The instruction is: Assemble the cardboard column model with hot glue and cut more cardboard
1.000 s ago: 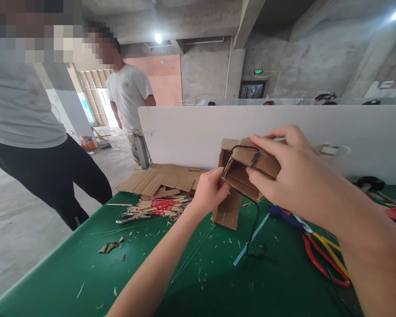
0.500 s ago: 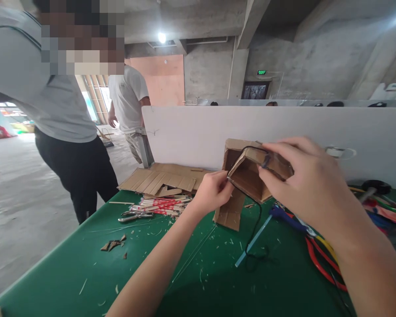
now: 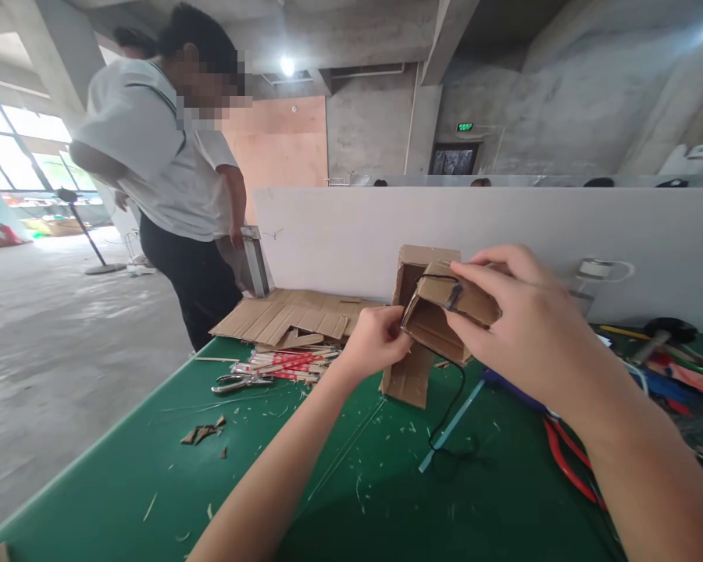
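Note:
I hold a small folded cardboard piece [image 3: 437, 316] up above the green table [image 3: 123, 492]. My right hand [image 3: 519, 328] is closed over its top, thumb and fingers pressing a black cord [image 3: 451, 394] against the cardboard. My left hand [image 3: 375, 339] pinches the piece's left edge. The cord hangs down to the tabletop and curls there. Behind the piece stands a taller cardboard structure [image 3: 413, 328].
Flat corrugated cardboard sheets [image 3: 287, 316], red-and-white sticks [image 3: 287, 361], pliers [image 3: 237, 382] and scraps lie to the left. Red-handled cutters [image 3: 568, 460] and other tools lie to the right. A white partition [image 3: 351, 234] backs the table. A person in a white shirt [image 3: 164, 172] stands at the table's far left corner.
The person on the left has walked away from me toward the partition's end. My hands have turned the cardboard piece slightly and kept their grip on it and the cord.

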Tool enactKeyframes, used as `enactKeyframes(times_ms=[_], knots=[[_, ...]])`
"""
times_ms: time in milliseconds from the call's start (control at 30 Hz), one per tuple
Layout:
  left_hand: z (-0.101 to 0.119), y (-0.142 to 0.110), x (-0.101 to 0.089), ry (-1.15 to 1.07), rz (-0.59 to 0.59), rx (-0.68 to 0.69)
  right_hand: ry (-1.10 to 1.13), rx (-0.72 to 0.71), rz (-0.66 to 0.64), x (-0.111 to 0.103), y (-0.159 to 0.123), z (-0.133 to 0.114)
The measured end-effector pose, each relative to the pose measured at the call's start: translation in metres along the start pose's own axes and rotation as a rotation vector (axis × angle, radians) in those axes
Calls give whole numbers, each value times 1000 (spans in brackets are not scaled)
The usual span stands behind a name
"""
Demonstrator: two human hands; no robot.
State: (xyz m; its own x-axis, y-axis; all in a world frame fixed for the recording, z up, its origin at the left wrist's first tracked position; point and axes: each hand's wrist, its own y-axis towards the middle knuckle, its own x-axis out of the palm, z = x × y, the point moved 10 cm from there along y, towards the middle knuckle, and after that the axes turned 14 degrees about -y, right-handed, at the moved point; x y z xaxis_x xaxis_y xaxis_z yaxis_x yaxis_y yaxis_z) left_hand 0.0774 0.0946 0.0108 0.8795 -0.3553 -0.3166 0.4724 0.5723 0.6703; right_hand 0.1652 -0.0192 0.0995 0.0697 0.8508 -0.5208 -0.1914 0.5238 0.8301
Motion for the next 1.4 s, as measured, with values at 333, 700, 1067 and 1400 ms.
enactKeyframes(times_ms=[333, 700, 1067, 1400], knots=[[-8, 2, -2, -88, 13, -44, -14, -54, -22, 4, -1, -4], [-21, -1, 6, -225, -63, -148, 17, -31, -48, 14, -1, 4], [-27, -4, 8, -248, -117, -147, 47, 27, -98, 21, -2, 12], [-20, -4, 7, -182, -115, -105, 54, 25, -72, 15, -1, 10]])
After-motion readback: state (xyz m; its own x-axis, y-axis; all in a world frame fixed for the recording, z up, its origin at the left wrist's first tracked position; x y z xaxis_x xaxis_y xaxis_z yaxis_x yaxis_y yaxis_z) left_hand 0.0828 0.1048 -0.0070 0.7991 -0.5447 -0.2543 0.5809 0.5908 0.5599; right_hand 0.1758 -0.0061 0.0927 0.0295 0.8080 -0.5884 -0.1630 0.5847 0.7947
